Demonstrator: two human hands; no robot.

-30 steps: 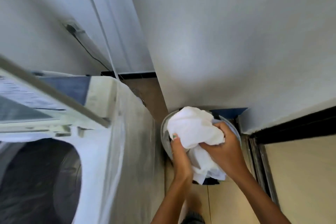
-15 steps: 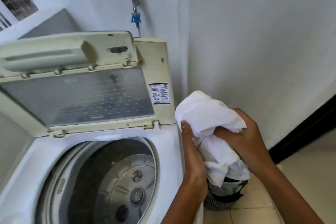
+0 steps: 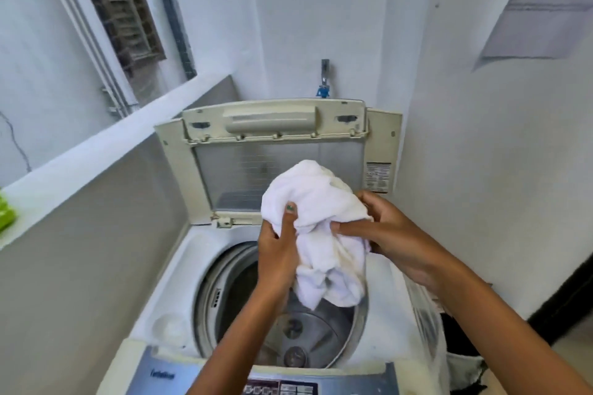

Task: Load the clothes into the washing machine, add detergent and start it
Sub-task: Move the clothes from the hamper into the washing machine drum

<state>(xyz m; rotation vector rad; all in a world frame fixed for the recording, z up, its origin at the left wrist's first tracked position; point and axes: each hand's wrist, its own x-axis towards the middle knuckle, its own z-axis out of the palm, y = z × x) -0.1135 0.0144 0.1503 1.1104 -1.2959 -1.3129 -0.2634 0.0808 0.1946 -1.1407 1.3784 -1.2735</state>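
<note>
right now both hands are bunched into a white cloth, carrying it over the open washing machine. the left hand has its thumb pressed into the front of the bundle and its fingers tucked behind, curled round the fabric. the right hand pinches a fold from the other side, thumb on top, fingers wrapped under. gripping from two sides seems meant to keep the loose cloth gathered so it doesn't trail or catch on the rim.

directly below the hands is the drum, and the lower end of the cloth hangs down toward its mouth, not yet inside. no other clothes show in the part of the drum that is visible. beyond the hands the lid stands propped upright, out of the way of the drop. nearer than the wrists, at the bottom edge, sits the control panel. off past the left hand, a green object rests on a wall ledge; what it is i cannot tell.

my guess is the load step has only just begun; detergent and starting are still to come.
</note>
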